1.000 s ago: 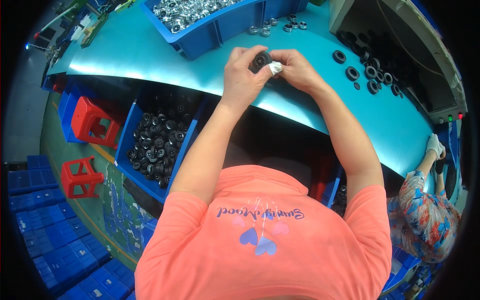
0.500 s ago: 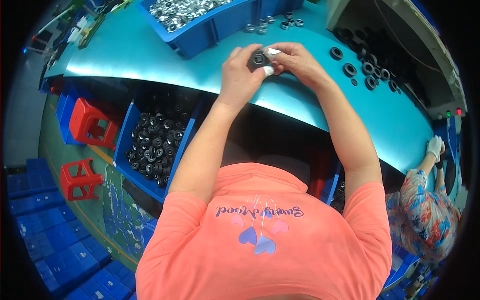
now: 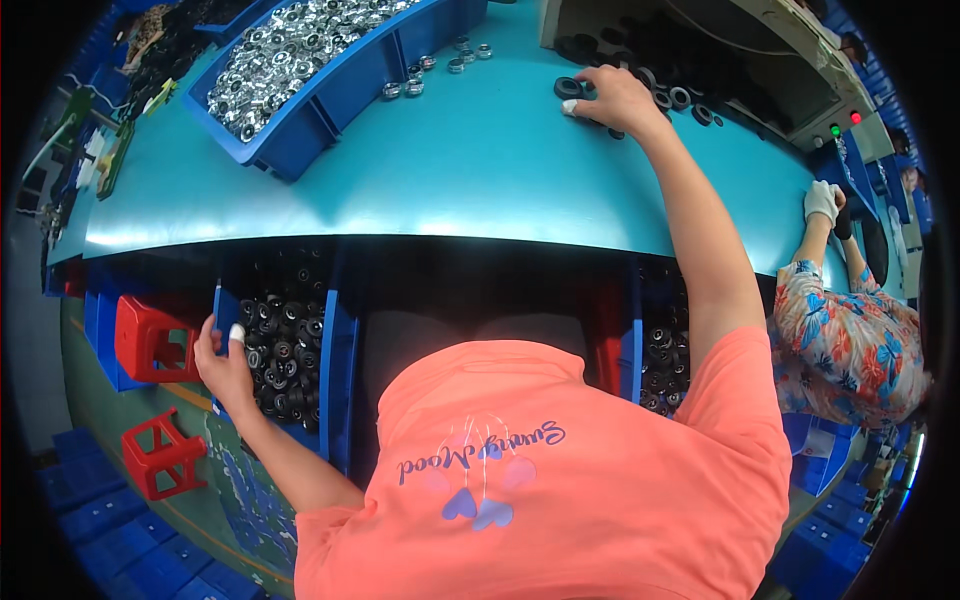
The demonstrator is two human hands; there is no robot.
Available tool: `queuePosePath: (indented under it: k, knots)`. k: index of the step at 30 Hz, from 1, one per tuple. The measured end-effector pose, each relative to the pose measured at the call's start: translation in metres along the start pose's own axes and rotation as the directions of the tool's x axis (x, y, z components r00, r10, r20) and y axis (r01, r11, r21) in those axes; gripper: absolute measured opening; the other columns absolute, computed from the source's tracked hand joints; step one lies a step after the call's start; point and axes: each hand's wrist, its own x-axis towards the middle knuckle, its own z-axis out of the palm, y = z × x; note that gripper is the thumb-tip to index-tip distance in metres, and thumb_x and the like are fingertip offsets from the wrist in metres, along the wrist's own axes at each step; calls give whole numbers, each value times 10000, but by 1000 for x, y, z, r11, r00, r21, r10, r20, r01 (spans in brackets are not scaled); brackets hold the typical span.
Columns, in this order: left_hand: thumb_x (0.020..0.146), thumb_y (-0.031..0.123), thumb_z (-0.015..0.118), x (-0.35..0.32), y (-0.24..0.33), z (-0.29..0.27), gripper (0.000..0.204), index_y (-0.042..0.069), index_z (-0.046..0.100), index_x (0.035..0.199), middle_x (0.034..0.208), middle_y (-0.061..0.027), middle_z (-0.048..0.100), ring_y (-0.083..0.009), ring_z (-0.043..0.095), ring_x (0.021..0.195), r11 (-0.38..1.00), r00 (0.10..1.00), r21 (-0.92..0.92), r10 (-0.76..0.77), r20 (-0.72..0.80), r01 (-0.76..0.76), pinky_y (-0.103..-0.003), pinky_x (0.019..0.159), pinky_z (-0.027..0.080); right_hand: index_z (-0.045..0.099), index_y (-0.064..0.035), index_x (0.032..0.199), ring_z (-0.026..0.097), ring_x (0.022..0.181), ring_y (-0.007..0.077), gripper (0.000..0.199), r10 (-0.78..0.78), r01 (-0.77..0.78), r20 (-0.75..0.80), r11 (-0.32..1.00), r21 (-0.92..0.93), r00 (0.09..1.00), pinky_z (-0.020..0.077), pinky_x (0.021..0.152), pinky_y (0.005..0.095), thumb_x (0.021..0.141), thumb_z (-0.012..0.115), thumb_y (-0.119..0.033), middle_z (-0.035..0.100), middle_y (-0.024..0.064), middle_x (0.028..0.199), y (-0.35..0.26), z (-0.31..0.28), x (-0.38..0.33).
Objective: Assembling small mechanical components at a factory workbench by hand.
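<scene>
My left hand (image 3: 226,372) has dropped to the blue bin (image 3: 338,370) near nine o'clock, fingers spread; my right hand (image 3: 622,100) reaches a black ring (image 3: 567,88) on the tabletop (image 3: 450,190) at one o'clock, grip unclear. I should pinch it squarely.

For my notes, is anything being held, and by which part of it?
The left hand looks empty. The right hand is at the right rim of a black ring; a grip cannot be confirmed.
</scene>
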Motion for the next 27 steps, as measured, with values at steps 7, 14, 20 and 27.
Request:
queuePosePath:
  k: [7,14,20,27]
  knots:
    - [951,42,564,17,205,41,310,12,652,1247,1030,-94,681,-138,663,857,600,933,-766,86,350,232,-260,752,543,711,-118,1144,610,896,228,465,-252,298,-160,843,447,954,528,825,383,719,820,-270,682,56,1018,-95,-11,-9]
    - [1065,365,444,60,274,121,512,10,438,1433,1182,-154,641,-221,640,990,-133,739,-809,512,438,572,-366,846,543,712,-155,1192,605,915,188,482,-521,499,-176,583,642,835,505,810,345,731,809,-255,692,42,1007,-184,-14,-27]
    - [1073,337,417,76,253,152,471,11,460,1411,1176,-200,630,-200,619,920,-265,726,-713,495,478,650,-341,847,528,693,-132,1248,633,1038,222,456,-191,188,-69,721,667,979,475,973,376,838,728,-328,692,73,1177,-123,46,61]
    - [1076,334,403,77,251,151,463,9,466,1400,1167,-227,626,-212,611,932,-285,714,-680,487,504,675,-347,852,511,641,-243,1320,526,1235,312,436,-106,141,-207,976,165,973,407,1090,419,888,671,-287,604,102,1337,-109,105,92]
